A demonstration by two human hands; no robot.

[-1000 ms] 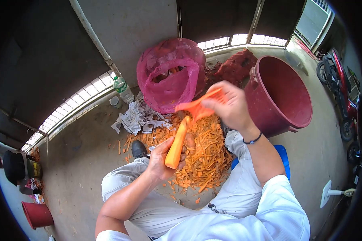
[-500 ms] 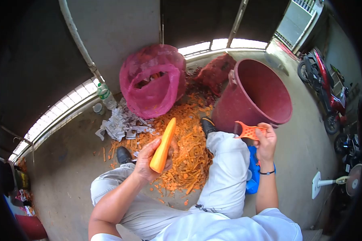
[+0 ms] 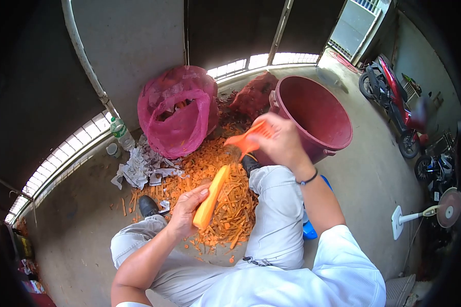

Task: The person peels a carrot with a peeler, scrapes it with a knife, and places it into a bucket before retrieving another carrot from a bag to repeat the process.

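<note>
My left hand [image 3: 187, 210] grips a long peeled carrot [image 3: 211, 196] by its thick lower end, tip pointing up and away. My right hand [image 3: 280, 140] holds an orange plastic peeler [image 3: 247, 138] just above and beyond the carrot's tip, not touching it. Under both hands, between my knees, lies a heap of orange carrot peelings [image 3: 225, 189] on the concrete floor.
A pink mesh sack [image 3: 176, 115] with carrots stands open beyond the heap. A large dark-red bucket [image 3: 312, 115] stands at the right, a blue stool [image 3: 310, 227] under me. Crumpled newspaper [image 3: 141, 166], a plastic bottle [image 3: 120, 134], parked motorbikes [image 3: 394, 102] and a fan [image 3: 433, 210] surround.
My right hand swung out to the right beside the bucket with the peeler, then came back over the carrot's tip. My left hand kept hold of the carrot.
</note>
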